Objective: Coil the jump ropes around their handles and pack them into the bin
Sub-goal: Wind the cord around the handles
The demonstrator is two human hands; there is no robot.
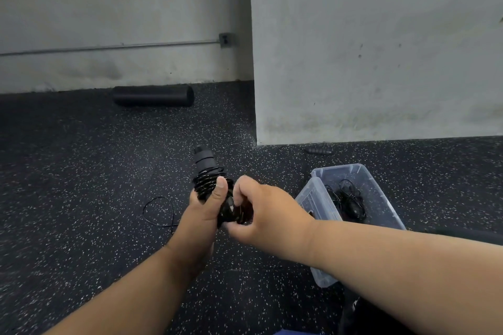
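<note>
- Fingers (221, 187) of the left hand (202, 215) grip the black cylindrical jump-rope handles (204, 158), thumb pressed on the thin glossy black cord coils (208, 182); a loose cord loop (159, 211) lies on the speckled black rubber floor (81, 171), left of the handles.
- Right hand (261, 209), just right of the handles, has its fingers curled around the lower coils.
- Handles' long axis runs away from the person, free end pointing up and slightly left.
- Clear plastic bin (381, 198) sits on the floor right of the handles, holding another black cord.
- Risk: if the thumb slips, the springy coils could unwind; the trailing loop could snag.
</note>
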